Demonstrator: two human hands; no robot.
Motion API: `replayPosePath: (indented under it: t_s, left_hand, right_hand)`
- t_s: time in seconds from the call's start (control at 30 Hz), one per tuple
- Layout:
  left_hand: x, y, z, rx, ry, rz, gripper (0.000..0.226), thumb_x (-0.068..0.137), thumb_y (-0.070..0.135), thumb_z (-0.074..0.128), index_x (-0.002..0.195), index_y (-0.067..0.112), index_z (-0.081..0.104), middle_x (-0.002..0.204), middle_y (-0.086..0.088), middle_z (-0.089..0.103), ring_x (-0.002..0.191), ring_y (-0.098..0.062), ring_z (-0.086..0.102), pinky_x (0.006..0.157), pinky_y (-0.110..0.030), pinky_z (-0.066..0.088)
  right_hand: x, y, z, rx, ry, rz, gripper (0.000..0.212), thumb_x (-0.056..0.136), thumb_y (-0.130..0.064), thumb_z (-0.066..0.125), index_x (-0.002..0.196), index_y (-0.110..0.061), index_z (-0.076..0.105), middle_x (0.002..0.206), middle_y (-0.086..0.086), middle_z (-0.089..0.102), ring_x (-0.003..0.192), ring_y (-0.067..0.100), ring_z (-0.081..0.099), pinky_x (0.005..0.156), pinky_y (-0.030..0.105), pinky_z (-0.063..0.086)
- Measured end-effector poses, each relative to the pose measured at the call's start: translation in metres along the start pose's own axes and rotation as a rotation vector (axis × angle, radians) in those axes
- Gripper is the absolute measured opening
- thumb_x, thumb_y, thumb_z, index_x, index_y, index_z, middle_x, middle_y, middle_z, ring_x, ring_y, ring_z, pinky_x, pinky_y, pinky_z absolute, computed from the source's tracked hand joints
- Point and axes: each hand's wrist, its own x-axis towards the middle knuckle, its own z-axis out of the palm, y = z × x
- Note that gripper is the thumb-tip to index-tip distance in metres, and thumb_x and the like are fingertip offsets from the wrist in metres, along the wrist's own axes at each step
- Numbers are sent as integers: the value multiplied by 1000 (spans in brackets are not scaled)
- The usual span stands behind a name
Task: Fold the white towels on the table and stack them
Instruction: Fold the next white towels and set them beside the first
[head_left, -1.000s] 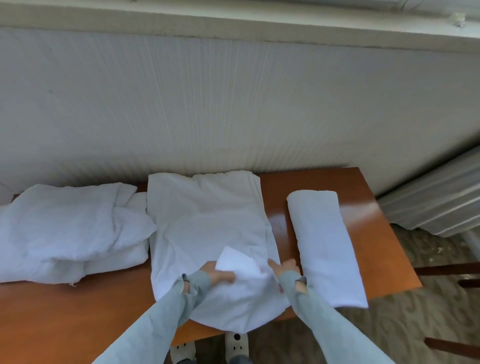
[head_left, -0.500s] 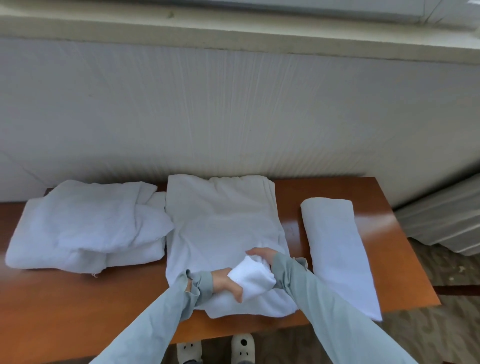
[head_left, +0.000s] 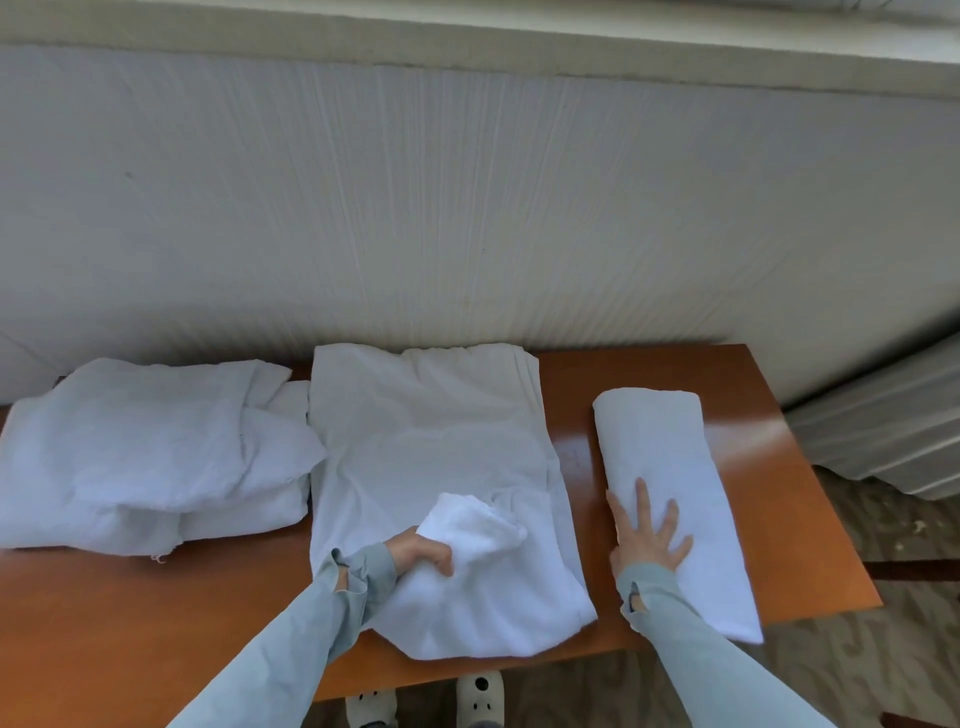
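Note:
A large white towel (head_left: 431, 447) lies spread lengthwise in the middle of the brown wooden table (head_left: 104, 623). My left hand (head_left: 423, 551) grips a bunched-up part of this towel at its near end, lifted slightly. To the right lies a folded white towel (head_left: 660, 447), long and narrow. My right hand (head_left: 649, 530) rests flat on its near half with fingers spread. A loose pile of unfolded white towels (head_left: 150, 452) sits at the table's left.
A pale ribbed wall (head_left: 467, 208) runs right behind the table. A grey ribbed unit (head_left: 883, 431) stands off the table's right end. Patterned floor (head_left: 883, 675) and my two light shoes (head_left: 478, 701) show below the near edge.
My right hand has let go of the middle towel and moved right onto the folded towel. My left hand still holds the bunched corner.

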Motion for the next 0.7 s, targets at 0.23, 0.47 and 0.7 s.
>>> replayPosePath:
  t_s: [0.23,0.47,0.7]
  left_hand:
    - [22,16,48,-148,-19,1,49,42,11,60,91,11,65,71,-8,64,68,-25,58,63,-27,48]
    - [43,40,84,-58,-35,27,70,29,26,63,97,10,61,84,-10,58,83,-27,55,72,-30,45]
    - [48,40,92,-84,19,53,73,28,25,62,99,8,59,83,-10,58,80,-26,55,68,-30,46]
  right_hand:
    - [26,9,18,-74,7,-49,86,90,-20,50,141,-50,-12,151,-6,-33,142,36,-11,110,61,14]
    - [59,40,5,-140,22,-53,86,92,-22,53,143,-47,-12,152,-7,-31,142,35,-10,110,62,14]
    - [81,68,-24,-187,-8,-64,78,93,-28,51,145,-45,-5,154,-5,-27,143,37,-8,110,61,17]
